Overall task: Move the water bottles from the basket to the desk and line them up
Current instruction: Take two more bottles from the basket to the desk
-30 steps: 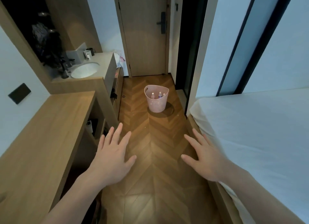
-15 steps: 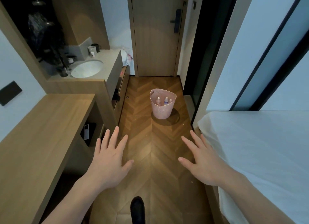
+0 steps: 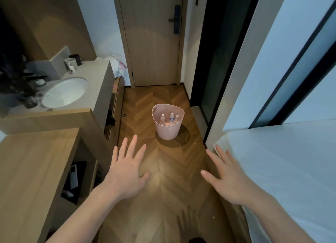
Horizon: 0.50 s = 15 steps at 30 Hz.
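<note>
A pink perforated basket [image 3: 168,132] stands on the wooden floor ahead of me, near the closed door. Several small water bottles [image 3: 171,117] with white caps stand inside it; their lower parts are hidden by the basket wall. The wooden desk [image 3: 32,162] runs along my left side, its top bare in view. My left hand [image 3: 127,170] and my right hand [image 3: 229,179] are both held out in front of me, palms down, fingers spread, holding nothing. Both hands are well short of the basket.
A vanity with a white sink [image 3: 63,92] and cups [image 3: 71,63] stands beyond the desk on the left. A white bed [image 3: 283,170] fills the right side. The herringbone floor strip between desk and bed leads to the basket. A shelf under the desk holds dark items [image 3: 74,177].
The view has moved forward down the aisle; the basket now appears closer and larger. Both hands stay outstretched and spread, holding nothing.
</note>
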Each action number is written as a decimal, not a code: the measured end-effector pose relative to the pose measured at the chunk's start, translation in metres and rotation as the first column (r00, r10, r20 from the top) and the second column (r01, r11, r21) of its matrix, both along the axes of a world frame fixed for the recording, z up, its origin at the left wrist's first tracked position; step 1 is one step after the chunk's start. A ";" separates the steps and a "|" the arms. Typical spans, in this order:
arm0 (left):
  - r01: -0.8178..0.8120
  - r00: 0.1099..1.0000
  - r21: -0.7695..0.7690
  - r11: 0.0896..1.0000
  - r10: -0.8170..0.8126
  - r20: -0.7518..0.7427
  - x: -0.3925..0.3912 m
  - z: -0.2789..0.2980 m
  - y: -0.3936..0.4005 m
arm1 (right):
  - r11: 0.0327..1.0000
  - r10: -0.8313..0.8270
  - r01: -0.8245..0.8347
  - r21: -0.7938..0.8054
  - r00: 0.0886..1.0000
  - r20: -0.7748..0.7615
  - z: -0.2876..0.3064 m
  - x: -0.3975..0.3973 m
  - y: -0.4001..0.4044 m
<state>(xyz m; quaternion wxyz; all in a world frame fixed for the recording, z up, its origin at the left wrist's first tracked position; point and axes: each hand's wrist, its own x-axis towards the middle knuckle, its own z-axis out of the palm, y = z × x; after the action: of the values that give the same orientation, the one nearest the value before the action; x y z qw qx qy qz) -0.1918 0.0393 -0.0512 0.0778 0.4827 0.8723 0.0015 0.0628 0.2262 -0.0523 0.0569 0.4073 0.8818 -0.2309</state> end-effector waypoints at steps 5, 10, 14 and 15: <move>0.060 0.998 -0.017 0.998 -0.061 -0.008 -0.041 -0.013 0.079 | 0.999 -0.037 0.038 -0.009 0.999 0.031 -0.011 -0.030 0.074; 0.025 1.000 -0.020 0.999 -0.025 -0.007 -0.079 -0.026 0.163 | 1.000 0.003 -0.002 -0.022 1.000 0.026 -0.031 -0.075 0.163; -0.015 1.000 -0.035 0.999 0.015 0.001 -0.102 -0.028 0.226 | 0.996 0.066 -0.063 -0.058 0.996 0.061 -0.033 -0.114 0.234; -0.026 1.000 -0.033 0.999 0.026 0.008 -0.107 -0.026 0.240 | 0.995 0.090 -0.087 -0.054 0.994 0.068 -0.031 -0.125 0.249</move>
<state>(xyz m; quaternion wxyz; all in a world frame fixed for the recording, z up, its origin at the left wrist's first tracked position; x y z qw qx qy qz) -0.2984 0.2795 -0.0771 0.0894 0.4699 0.8781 -0.0099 -0.0624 0.4753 -0.0835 0.1083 0.3742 0.8902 -0.2361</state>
